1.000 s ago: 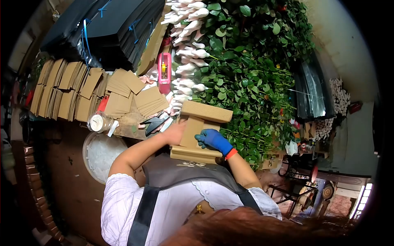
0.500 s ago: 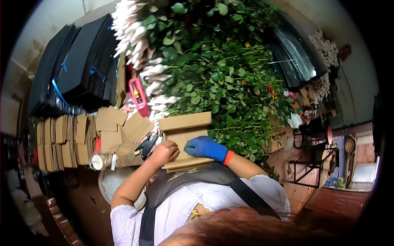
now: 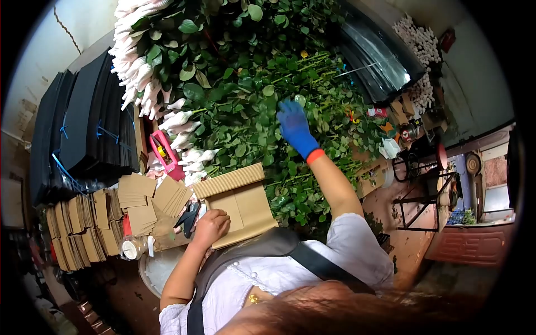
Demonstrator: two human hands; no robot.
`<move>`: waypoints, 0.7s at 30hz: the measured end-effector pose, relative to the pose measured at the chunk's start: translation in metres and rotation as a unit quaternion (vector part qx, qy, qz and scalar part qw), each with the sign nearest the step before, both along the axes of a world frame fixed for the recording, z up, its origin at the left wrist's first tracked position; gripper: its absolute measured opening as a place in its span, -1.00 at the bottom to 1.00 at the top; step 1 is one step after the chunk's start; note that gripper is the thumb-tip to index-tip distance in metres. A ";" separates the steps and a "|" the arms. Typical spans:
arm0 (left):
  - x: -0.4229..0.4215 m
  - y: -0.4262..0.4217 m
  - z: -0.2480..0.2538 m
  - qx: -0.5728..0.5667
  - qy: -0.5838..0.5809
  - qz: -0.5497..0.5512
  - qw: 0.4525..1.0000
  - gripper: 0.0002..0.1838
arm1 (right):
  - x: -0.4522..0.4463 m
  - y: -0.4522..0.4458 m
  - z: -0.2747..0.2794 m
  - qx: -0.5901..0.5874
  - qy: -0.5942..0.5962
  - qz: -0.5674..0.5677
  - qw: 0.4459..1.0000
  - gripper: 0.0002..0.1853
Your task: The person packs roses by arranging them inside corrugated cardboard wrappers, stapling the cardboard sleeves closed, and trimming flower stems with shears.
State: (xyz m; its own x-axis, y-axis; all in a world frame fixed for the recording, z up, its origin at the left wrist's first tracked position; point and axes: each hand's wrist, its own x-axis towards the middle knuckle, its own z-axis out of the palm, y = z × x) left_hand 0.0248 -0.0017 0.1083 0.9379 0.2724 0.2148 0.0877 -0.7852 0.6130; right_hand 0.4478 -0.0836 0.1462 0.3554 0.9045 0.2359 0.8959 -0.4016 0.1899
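A creased brown cardboard wrapper [image 3: 240, 209] lies in front of my body, with a corrugated strip [image 3: 229, 181] along its far edge. My bare left hand [image 3: 213, 226] is at the wrapper's left edge, its fingers curled over the cardboard. Beside that hand lies a dark-handled cutting tool [image 3: 188, 216], partly hidden. Farther out, my right hand [image 3: 296, 127] wears a blue glove with an orange cuff. Its fingers are stretched out over the leafy green stems [image 3: 240, 134], with nothing visible in them. White-sleeved flower heads [image 3: 176, 121] line the left side of those stems.
Stacks of brown cardboard pieces [image 3: 84, 229] stand at left, near loose cardboard squares [image 3: 140, 204]. Behind them rise tall black bundles [image 3: 84, 120]. A pink tape dispenser [image 3: 164, 153] sits by the flower heads. Black sheets [image 3: 382, 56] lie far right. A tape roll [image 3: 134, 248] is near the front.
My right hand has left the wrapper and reached forward over the stems, its fingers straightening. My left hand stays at the wrapper's left side. The whole view has shifted and turned.
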 end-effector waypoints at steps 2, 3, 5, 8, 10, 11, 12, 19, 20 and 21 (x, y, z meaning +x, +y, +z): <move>-0.002 -0.002 -0.002 -0.006 -0.002 0.008 1.000 -0.86 | -0.011 -0.025 -0.009 0.025 0.130 0.002 0.991 -0.57; -0.003 -0.002 -0.003 -0.012 0.001 0.012 1.000 -0.85 | -0.011 -0.040 -0.030 0.046 0.185 -0.006 0.982 -0.56; -0.001 -0.003 0.003 -0.017 0.001 0.016 1.000 -0.86 | -0.008 -0.065 -0.045 0.069 0.218 -0.030 0.973 -0.54; -0.001 -0.001 0.005 -0.011 0.006 0.005 1.000 -0.88 | 0.005 -0.087 -0.034 0.193 0.126 0.007 0.973 -0.51; -0.003 -0.001 0.000 -0.012 0.005 0.008 1.000 -0.88 | 0.020 -0.091 0.017 0.334 0.003 0.087 0.939 -0.58; -0.004 -0.002 0.001 -0.008 0.009 0.011 1.000 -0.88 | 0.015 -0.094 0.058 0.342 -0.046 0.096 0.934 -0.59; -0.005 -0.002 -0.002 -0.006 0.008 0.014 1.000 -0.88 | -0.008 -0.088 0.097 0.368 -0.045 0.068 0.926 -0.60; -0.007 -0.002 -0.007 -0.002 -0.012 0.007 1.000 -0.88 | 0.001 -0.095 0.062 -0.005 0.043 -0.129 0.991 -0.51; -0.007 -0.002 -0.007 0.001 -0.014 0.012 1.000 -0.88 | -0.008 -0.096 0.062 0.037 -0.001 -0.092 0.995 -0.51; -0.008 -0.004 -0.008 0.001 -0.014 0.016 1.000 -0.88 | -0.013 -0.091 0.064 0.111 0.013 -0.052 0.992 -0.48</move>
